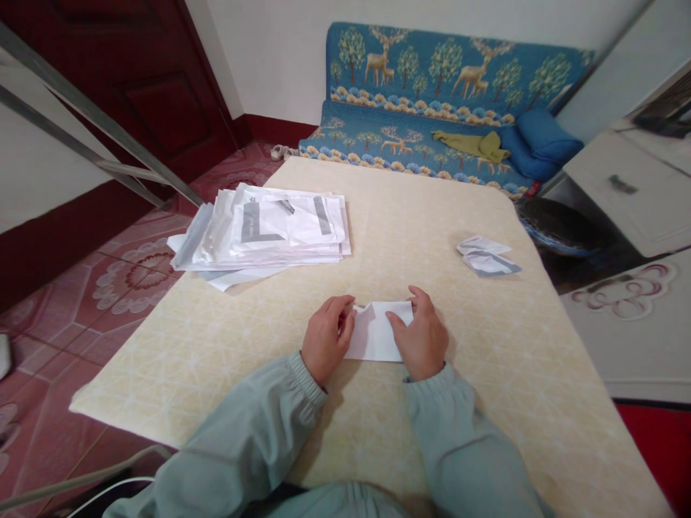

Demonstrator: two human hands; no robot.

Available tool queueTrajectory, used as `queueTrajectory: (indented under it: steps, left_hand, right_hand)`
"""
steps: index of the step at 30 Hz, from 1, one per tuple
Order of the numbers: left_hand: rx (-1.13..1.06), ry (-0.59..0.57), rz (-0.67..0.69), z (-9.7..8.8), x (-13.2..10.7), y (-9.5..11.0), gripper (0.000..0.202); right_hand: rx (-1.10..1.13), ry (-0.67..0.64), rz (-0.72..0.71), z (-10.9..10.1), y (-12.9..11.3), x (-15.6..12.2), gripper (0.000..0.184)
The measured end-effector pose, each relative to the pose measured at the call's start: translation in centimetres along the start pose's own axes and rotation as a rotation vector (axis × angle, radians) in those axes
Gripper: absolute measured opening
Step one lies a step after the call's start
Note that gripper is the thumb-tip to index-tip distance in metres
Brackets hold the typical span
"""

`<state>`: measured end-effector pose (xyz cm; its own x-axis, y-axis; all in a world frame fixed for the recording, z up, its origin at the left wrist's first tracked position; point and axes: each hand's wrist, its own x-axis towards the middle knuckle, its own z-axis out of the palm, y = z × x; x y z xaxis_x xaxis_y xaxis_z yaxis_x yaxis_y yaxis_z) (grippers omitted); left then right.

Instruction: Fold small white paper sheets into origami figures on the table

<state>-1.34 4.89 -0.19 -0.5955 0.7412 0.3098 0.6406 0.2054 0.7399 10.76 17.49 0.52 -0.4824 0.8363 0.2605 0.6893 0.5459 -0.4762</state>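
Note:
A folded sheet of white paper (378, 337) lies on the table right in front of me, its upper left corner lifted. My left hand (329, 337) pinches that corner between thumb and fingers. On the paper's right edge rests my right hand (422, 332), thumb on top and fingers curled round the far side. Beyond, to the left, is a thick stack of printed paper sheets (291, 223). Two small folded paper pieces (489, 257) sit near the table's right side.
The table has a cream patterned cloth (259, 338). Behind it stands a sofa with a blue deer-print cover (378, 129), holding a green cloth (475, 145) and a blue cushion (548, 140). A metal frame (108, 122) rises at left; a white cabinet (631, 187) is at right.

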Motion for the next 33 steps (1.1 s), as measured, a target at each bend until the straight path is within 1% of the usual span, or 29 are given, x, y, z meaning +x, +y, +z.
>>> queueTrajectory:
  steps: [2,3,5,7,9,12,15,17,21,27,30,33]
  left_hand:
    - [0.007,0.024,-0.001,0.0,0.2,-0.2,0.02]
    - [0.01,0.036,-0.009,0.0,0.2,-0.3,0.02]
    - [0.006,0.061,-0.044,-0.1,0.4,-0.5,0.02]
    - [-0.017,0.079,-0.091,-0.1,0.6,-0.6,0.021]
    - [-0.042,0.09,-0.125,-0.2,0.7,-0.7,0.021]
    - [-0.051,0.093,-0.145,-0.2,0.8,-0.9,0.019]
    - [-0.06,0.101,-0.165,-0.2,0.9,-1.1,0.018]
    - [-0.076,0.107,-0.177,-0.2,0.9,-1.2,0.018]
    - [-0.111,0.103,-0.194,-0.2,1.0,-1.2,0.017]
    - [-0.218,0.071,-0.235,0.0,0.7,-1.2,0.018]
    - [-0.208,0.051,-0.228,-0.1,0.5,-1.2,0.016]
    - [-0.163,0.022,-0.197,-0.2,0.4,-1.0,0.02]
  right_hand:
    - [-0.06,0.075,-0.138,-0.2,-0.4,-0.3,0.053]
    - [-0.083,0.083,-0.204,-0.3,-0.7,-0.4,0.045]
    - [-0.081,0.017,-0.282,-0.3,-1.1,-0.5,0.026]
    - [-0.016,-0.094,-0.292,-0.1,-1.4,-0.5,0.014]
    - [0.048,-0.168,-0.243,0.3,-1.6,-0.3,0.01]
    - [0.091,-0.229,-0.135,0.9,-1.5,0.5,0.006]
    - [0.113,-0.29,-0.006,1.5,-1.2,1.6,0.009]
    - [0.107,-0.321,0.051,1.7,-1.1,2.2,0.013]
    - [0.085,-0.379,0.103,1.6,-1.4,2.9,0.014]
    - [0.025,-0.378,0.162,1.0,-2.1,3.1,0.014]
    - [0.031,-0.415,0.189,1.0,-2.1,3.3,0.016]
    - [0.034,-0.435,0.199,1.0,-2.0,3.5,0.015]
